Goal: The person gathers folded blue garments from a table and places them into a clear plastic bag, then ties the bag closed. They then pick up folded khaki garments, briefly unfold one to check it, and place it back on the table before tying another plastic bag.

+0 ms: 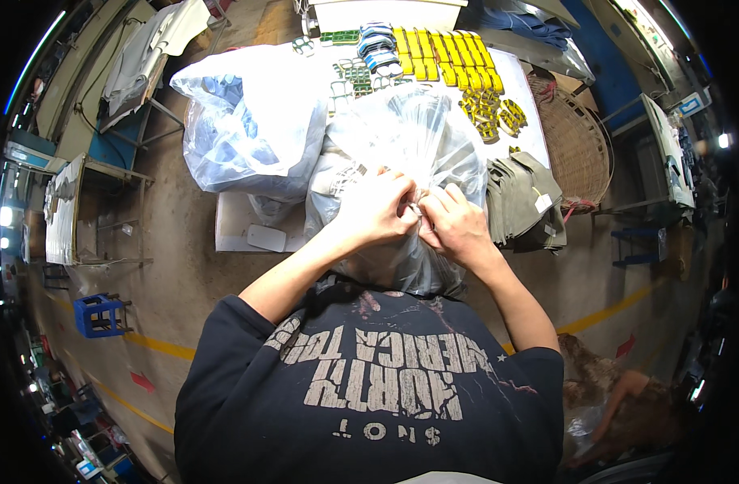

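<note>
A big clear plastic bag point(401, 121) bulges on the table right in front of my body, with pale cloth showing dimly through its side. My left hand point(387, 206) pinches the gathered plastic at the bag's middle, its fingers curled in. Close beside it, my right hand point(458, 224) grips the same twisted plastic between thumb and fingers. The fingertips nearly meet, and they partly hide the bunched part. Left of this bag sits another clear plastic bag point(289, 133), its top loose, with bluish cloth inside.
Yellow-and-black bundles point(450, 60) line the table's far side, beside green-and-white pieces point(353, 77) and a blue-and-white stack point(379, 48). Olive cloth pieces point(518, 198) hang over the right edge, near a wicker basket point(575, 137). A blue stool point(99, 316) stands at left.
</note>
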Demonstrator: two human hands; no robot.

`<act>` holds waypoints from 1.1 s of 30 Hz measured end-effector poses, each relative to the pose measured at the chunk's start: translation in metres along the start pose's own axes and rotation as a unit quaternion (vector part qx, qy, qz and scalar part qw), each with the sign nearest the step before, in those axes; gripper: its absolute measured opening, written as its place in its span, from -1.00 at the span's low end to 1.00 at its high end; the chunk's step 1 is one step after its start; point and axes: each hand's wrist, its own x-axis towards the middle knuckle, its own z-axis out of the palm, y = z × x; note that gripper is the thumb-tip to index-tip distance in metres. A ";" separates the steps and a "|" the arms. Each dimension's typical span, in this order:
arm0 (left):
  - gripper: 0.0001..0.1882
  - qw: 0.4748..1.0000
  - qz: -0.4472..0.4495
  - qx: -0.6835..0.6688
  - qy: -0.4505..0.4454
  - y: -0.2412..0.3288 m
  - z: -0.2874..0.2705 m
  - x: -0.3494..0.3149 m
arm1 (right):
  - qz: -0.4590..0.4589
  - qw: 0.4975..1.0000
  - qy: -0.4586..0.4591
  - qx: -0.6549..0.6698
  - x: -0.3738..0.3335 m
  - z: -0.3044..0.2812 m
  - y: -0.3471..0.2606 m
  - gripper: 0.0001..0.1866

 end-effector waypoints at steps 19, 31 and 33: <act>-0.80 0.981 0.147 -0.002 -0.124 -0.024 -0.021 -0.002 | -0.011 0.995 0.003 0.103 0.003 -0.002 0.016 -0.75; -0.81 0.974 0.165 -0.056 -0.143 -0.031 -0.028 0.001 | 0.044 0.988 0.071 0.128 -0.005 0.010 0.008 -0.76; -0.80 0.990 0.112 -0.035 -0.076 -0.033 -0.031 0.000 | 0.085 0.983 0.100 0.125 -0.008 0.011 0.004 -0.77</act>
